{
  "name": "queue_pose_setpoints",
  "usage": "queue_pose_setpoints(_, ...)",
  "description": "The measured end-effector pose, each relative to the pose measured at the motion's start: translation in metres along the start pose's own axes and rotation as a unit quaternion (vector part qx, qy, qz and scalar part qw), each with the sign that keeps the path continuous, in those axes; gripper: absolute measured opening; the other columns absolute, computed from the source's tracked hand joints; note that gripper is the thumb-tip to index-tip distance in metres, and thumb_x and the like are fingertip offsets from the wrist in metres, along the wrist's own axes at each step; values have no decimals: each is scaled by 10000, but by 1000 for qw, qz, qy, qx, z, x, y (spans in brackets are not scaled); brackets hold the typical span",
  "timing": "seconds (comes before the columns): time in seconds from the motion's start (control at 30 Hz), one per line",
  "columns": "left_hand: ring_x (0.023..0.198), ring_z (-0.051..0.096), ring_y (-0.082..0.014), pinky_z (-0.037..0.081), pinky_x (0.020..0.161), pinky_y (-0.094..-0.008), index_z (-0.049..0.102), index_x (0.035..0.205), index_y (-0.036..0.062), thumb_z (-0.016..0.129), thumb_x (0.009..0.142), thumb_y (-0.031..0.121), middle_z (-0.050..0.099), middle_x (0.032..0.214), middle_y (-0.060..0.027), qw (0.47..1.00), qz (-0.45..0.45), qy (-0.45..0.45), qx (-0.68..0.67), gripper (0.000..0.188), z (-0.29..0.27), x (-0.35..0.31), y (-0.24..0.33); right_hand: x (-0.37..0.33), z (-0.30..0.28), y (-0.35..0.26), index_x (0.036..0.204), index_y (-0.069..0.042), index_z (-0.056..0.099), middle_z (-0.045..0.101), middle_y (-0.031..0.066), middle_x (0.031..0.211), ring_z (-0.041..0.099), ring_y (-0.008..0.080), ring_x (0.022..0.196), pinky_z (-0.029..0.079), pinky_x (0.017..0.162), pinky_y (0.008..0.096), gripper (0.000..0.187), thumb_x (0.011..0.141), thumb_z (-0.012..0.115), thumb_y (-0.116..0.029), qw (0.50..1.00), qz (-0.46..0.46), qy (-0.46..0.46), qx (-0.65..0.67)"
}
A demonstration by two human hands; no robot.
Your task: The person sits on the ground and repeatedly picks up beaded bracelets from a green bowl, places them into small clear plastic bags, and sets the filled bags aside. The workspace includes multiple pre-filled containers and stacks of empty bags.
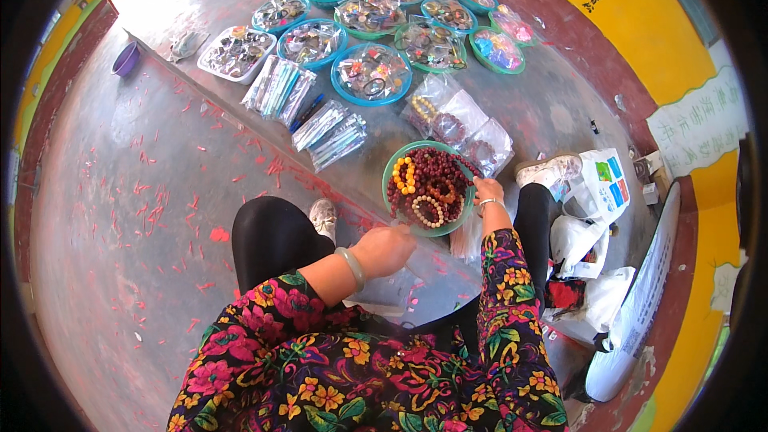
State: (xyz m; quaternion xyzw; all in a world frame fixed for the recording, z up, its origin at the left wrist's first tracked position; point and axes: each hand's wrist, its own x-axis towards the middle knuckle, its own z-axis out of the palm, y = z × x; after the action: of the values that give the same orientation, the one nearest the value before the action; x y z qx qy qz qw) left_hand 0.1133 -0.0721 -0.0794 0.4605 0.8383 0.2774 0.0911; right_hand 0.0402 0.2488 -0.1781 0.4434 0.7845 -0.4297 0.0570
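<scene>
Right hand [489, 191] gripped dark-red bead strand [465, 163] at round green plastic bowl's [437, 232] right edge, presumably limiting spillage; left hand [387, 250] state indeterminable.

Head cam's the left fisheye of a pair, aimed down over the wearer's floral top [336, 376] at bottom center. Left hand [386, 251] and right hand [488, 190] are pretty close, mid-frame; plastic basins [371, 102] sit farther off up top, yellow wall [656, 40] bending along the right rim.
</scene>
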Motion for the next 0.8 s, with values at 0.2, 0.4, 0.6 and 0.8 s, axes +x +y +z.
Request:
queue_pose_setpoints(0.2,715,574,-278,484,600,-381,530,724,57,489,736,100,545,792,-94,999,-18,-8,-33,61,-2,0,2,54,34,27,949,-45,622,597,73,760,540,182,533,447,438,306,339,714,681,-282,998,15,50,-43)
queue_pose_setpoints(0.4,744,581,-285,489,621,-380,552,735,48,494,720,95,561,806,-112,999,-19,-38,2,76,-2,4,2,45,18,26,914,-29,646,613,40,717,555,129,550,466,473,269,260,734,665,-215,988,-107,101,45)
queue_pose_setpoints(0.6,747,584,-305,489,634,-399,579,742,36,501,724,109,575,790,-143,997,-22,-62,29,109,12,2,-8,-47,-27,-22,918,9,634,626,50,767,576,89,617,492,512,218,191,757,635,-93,963,-203,44,169)
queue_pose_setpoints(0.8,750,573,-331,476,668,-416,577,710,3,502,756,133,570,769,-150,995,-92,-13,-46,157,11,1,-11,-126,-67,-23,993,22,604,621,31,809,574,78,652,492,567,209,225,779,618,-49,951,-257,-51,166)
